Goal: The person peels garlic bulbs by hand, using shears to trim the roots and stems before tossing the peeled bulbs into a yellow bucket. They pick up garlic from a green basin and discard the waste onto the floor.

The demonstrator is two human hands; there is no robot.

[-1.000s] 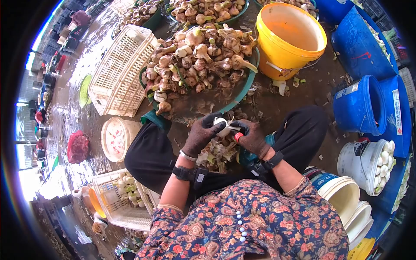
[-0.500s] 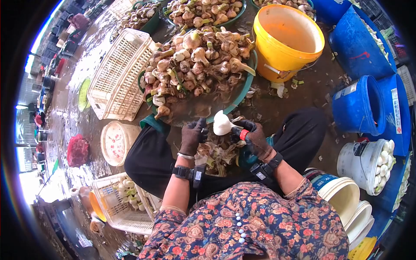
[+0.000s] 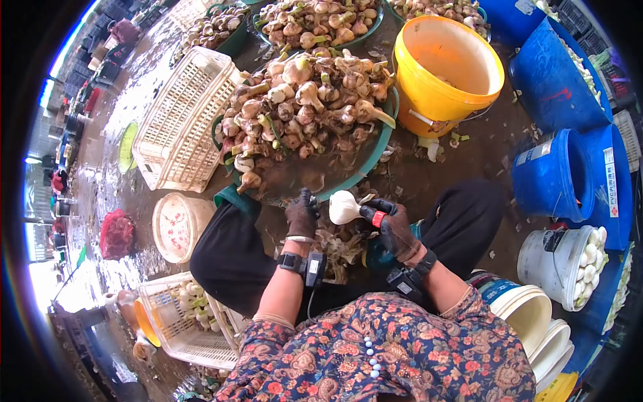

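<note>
A white peeled garlic bulb (image 3: pixel 343 208) is held by its stem in my right hand (image 3: pixel 398 232), which wears a dark glove with a red band round one finger. My left hand (image 3: pixel 302 213), also gloved, is curled closed just left of the bulb and apart from it. Whatever its fingers may hold is hidden. Loose garlic skins (image 3: pixel 338 249) lie between my legs below the hands. Just beyond them stands a green-rimmed basin (image 3: pixel 367 167) heaped with unpeeled garlic (image 3: pixel 305 100).
A yellow bucket (image 3: pixel 429 80) stands right of the basin and a white crate (image 3: pixel 181 127) left of it. Blue buckets (image 3: pixel 546 171) and a white bucket (image 3: pixel 546 264) of peeled garlic line my right. At lower left, another crate (image 3: pixel 221 348) contains garlic.
The bulb stays in my right hand, now turned slightly. My left hand remains closed and has shifted a little. The whole view has tilted slightly.
</note>
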